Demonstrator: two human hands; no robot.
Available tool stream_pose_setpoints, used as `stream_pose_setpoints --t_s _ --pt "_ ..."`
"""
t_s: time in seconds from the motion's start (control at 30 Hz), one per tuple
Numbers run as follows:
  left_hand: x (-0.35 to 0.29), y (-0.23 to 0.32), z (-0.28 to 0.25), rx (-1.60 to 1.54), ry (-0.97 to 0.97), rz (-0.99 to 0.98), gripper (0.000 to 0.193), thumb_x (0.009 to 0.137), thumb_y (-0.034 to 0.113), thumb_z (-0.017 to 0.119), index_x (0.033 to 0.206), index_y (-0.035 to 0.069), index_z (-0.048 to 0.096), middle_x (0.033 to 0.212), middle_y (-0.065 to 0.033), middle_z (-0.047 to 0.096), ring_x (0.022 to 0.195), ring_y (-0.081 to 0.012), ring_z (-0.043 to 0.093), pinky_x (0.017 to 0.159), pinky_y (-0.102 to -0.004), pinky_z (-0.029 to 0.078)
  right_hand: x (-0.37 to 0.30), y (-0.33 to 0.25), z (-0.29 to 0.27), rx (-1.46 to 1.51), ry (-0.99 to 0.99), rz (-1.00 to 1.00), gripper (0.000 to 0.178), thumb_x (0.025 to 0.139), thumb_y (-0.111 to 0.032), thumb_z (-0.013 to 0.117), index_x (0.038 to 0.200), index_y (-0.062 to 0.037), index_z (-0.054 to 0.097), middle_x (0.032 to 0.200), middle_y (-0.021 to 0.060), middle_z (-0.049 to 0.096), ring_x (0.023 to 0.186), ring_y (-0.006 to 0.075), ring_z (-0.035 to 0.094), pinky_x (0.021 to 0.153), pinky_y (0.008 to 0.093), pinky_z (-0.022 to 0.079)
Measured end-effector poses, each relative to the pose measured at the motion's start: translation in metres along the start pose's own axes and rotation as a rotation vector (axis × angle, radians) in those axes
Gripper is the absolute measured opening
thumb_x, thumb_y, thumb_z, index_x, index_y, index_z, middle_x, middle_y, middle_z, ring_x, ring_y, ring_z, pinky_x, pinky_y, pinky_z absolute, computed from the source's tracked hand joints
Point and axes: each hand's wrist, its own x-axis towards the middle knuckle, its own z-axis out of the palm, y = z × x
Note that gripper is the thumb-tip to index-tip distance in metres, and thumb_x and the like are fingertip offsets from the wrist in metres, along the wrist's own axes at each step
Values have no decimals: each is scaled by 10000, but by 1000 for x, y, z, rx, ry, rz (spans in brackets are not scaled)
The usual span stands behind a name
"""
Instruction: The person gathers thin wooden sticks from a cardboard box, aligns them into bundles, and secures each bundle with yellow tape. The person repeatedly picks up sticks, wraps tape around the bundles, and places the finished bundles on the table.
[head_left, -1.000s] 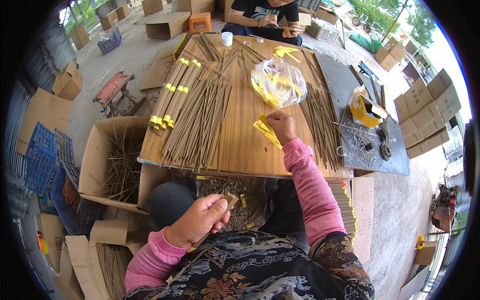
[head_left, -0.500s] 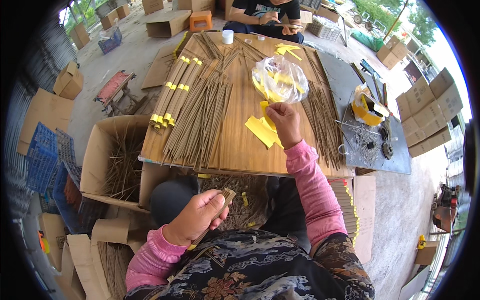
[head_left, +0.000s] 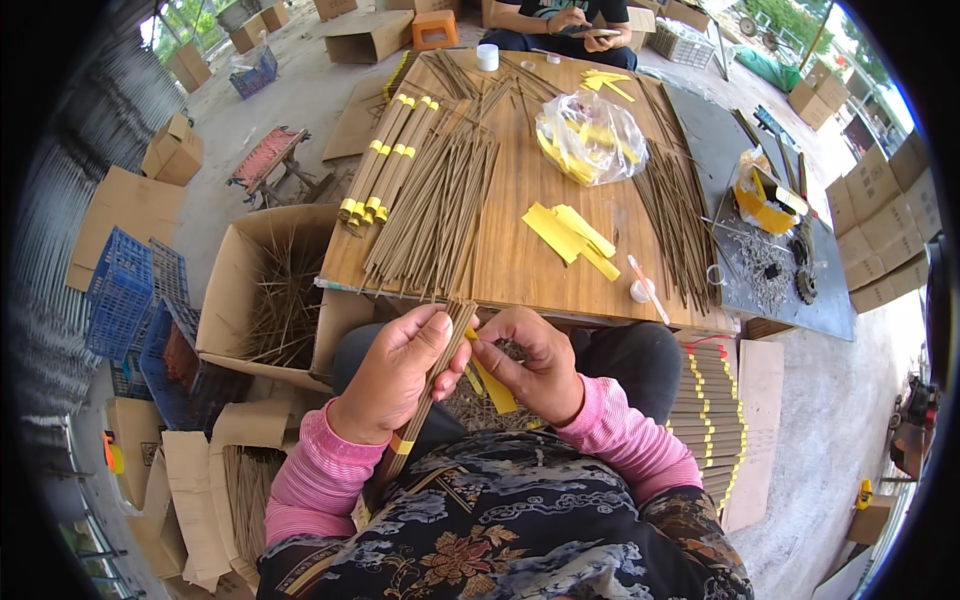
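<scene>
My left hand [head_left: 392, 372] is wrapped round a bundle of brown incense sticks [head_left: 424, 404], held at a slant over my lap. A yellow band [head_left: 401, 444] circles its lower end. Close on the right, my right hand [head_left: 535, 362] pinches a yellow paper strip [head_left: 497, 392] between thumb and fingers; one end is against the bundle's upper part and the other hangs down. On the wooden table [head_left: 520, 285] lie loose yellow paper strips [head_left: 570, 238], a spread of loose incense sticks [head_left: 440, 215] and several banded bundles [head_left: 385, 160].
A clear bag of yellow strips [head_left: 590, 140] and a small white pot [head_left: 641, 290] with a brush share the table. Left of me stands a carton of sticks [head_left: 265, 295]. More banded bundles [head_left: 712, 420] lie at lower right. Another person [head_left: 570, 18] sits across the table.
My right hand has come down from the table to the bundle, bringing a yellow strip. My left hand has raised the bundle. The view has shifted, so the white pot shows.
</scene>
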Motion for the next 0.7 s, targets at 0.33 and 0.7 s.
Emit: stream_pose_setpoints --t_s 0.33,0.7 --pt "-17 4 17 131 -63 15 332 925 333 426 999 18 501 711 -32 494 509 -59 410 448 -170 347 -1 -3 -13 1006 -404 661 211 885 -238 540 925 -31 555 783 12 561 676 67 496 623 213 414" --pt "-29 -18 25 345 4 103 341 944 278 399 1103 -12 481 708 -15 490 556 -47 415 475 -160 339 -25 -47 -13 526 -47 386 167 875 -188 562 820 -34 528 602 -32 489 515 22 417 443 178 338"
